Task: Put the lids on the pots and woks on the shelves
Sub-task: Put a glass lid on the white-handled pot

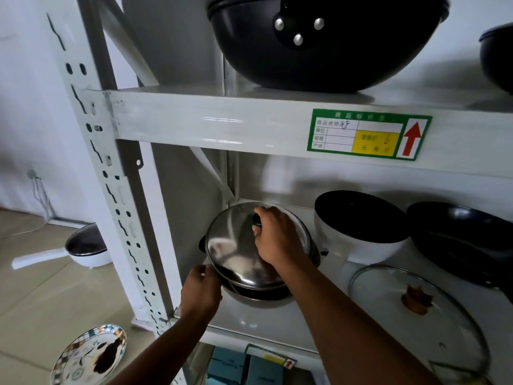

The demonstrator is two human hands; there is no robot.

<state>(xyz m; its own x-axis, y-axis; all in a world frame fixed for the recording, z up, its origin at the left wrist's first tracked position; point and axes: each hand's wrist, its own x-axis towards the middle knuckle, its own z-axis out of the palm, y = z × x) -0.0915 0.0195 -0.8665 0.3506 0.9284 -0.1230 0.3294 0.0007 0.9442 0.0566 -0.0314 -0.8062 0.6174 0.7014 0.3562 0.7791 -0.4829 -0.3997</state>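
Note:
A shiny steel lid (236, 245) lies tilted over a steel pot (261, 297) at the left of the middle shelf. My right hand (277, 237) is closed around the lid's black knob. My left hand (201, 290) grips the pot's rim at its near left side. To the right stand a white pot with a dark inside (361, 232) and a black wok (460, 240), both without lids. A glass lid with a brown knob (416, 315) lies flat on the shelf in front of them.
A big black wok (327, 45) sits on the upper shelf (222, 120), another dark pan (497, 56) at its right. On the floor to the left lie a white-handled pan (86, 248) and a patterned lid (88, 354). A white upright post (111, 190) stands left.

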